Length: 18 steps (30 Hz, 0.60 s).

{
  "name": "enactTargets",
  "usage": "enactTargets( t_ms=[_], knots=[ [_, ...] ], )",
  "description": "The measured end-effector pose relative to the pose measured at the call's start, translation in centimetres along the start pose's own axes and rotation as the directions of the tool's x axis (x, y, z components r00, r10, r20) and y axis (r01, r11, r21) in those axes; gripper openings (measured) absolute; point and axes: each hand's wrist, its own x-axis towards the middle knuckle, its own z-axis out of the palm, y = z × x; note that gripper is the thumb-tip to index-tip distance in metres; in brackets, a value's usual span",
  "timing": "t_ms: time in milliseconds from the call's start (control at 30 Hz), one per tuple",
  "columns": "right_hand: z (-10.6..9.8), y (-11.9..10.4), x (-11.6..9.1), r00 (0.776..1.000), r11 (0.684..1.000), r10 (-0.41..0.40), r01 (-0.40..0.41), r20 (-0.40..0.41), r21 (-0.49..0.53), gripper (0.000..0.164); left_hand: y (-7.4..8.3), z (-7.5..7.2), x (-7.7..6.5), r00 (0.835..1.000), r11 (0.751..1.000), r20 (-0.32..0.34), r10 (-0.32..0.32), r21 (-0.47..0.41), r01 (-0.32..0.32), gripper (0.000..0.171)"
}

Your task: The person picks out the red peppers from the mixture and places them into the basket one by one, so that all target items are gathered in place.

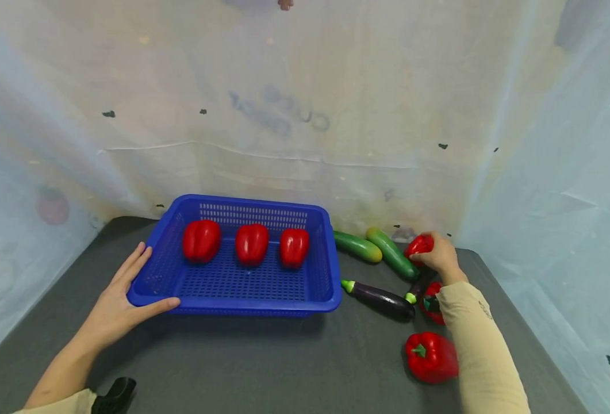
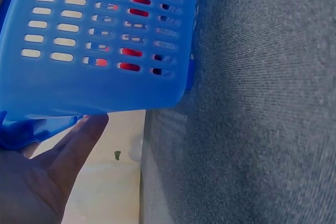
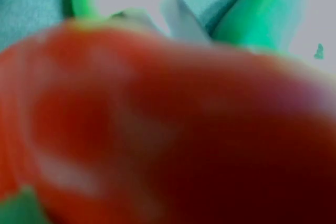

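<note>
My left hand [image 1: 113, 307] rests at the near left corner of a blue plastic basket [image 1: 330, 270], fingers straight along its left rim and thumb on the front rim. Inside stand three red bell peppers: left [image 1: 201, 241], middle [image 1: 251, 244] and right [image 1: 294, 248]. At the table's right, my right hand [image 1: 441, 257] grips another red bell pepper [image 1: 419, 246], partly covered by its fingers. Beneath that wrist sits a second pepper [image 1: 431, 305]; a third [image 1: 431, 357] lies nearer. A blurred red pepper [image 3: 157, 129] fills the right wrist view; which one, I cannot tell.
Two green cucumbers, one near the basket [image 1: 357, 246] and one farther right [image 1: 394, 254], lie by the back edge. An eggplant [image 1: 382, 301] lies before them; another [image 1: 425, 280] is partly hidden by the right hand. Plastic sheeting [image 1: 305, 115] hangs behind the grey table [image 1: 263, 368].
</note>
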Motion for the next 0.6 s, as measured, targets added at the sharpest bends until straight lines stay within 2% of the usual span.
enactTargets(
  t_ms=[167, 600],
  knots=[
    [0.1, 0.1, 0.1, 1.000, 0.999, -0.015, 0.015, -0.016, 0.032, 0.069, -0.3, 0.1, 0.1, 1.000, 1.000, -0.009, 0.012, 0.006, -0.011, 0.107],
    [-1.0, -1.2, -1.0, 0.993, 0.994, -0.105, 0.107, -0.059, 0.018, 0.066, -0.1, 0.1, 0.0, 1.000, 1.000, -0.013, 0.018, -0.025, -0.018, 0.106]
  ],
)
